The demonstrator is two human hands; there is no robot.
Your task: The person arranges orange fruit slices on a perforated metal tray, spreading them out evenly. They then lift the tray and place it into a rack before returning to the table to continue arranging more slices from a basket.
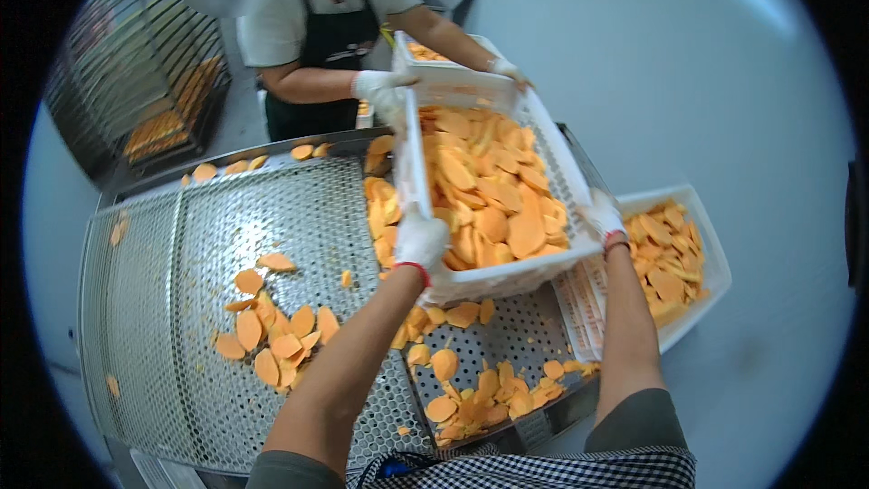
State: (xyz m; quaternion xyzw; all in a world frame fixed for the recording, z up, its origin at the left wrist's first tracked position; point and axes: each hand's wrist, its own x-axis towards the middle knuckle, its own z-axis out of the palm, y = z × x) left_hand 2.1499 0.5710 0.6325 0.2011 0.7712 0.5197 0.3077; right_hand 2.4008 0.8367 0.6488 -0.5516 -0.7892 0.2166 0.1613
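So the load is a white rectangular plastic crate with perforated sides, sitting between the person's white-gloved left hand and white-gloved right hand, heaped with flat orange slices. Left fingers look clamped on the near left corner, right ones on the right-hand rim; their undersides are hidden. Beyond them, a co-worker's near gloved hand and far gloved hand have the other end. Biggest risk imo: the two people get out of sync, one end dips and slices pour over the rim. Gloves could slip too if the plastic's damp, since that load looks heavy. Can't tell whether the base touches the perforated metal worktop below and left of the fingers, but loose orange slices nearer the body could get squashed if it comes down there.
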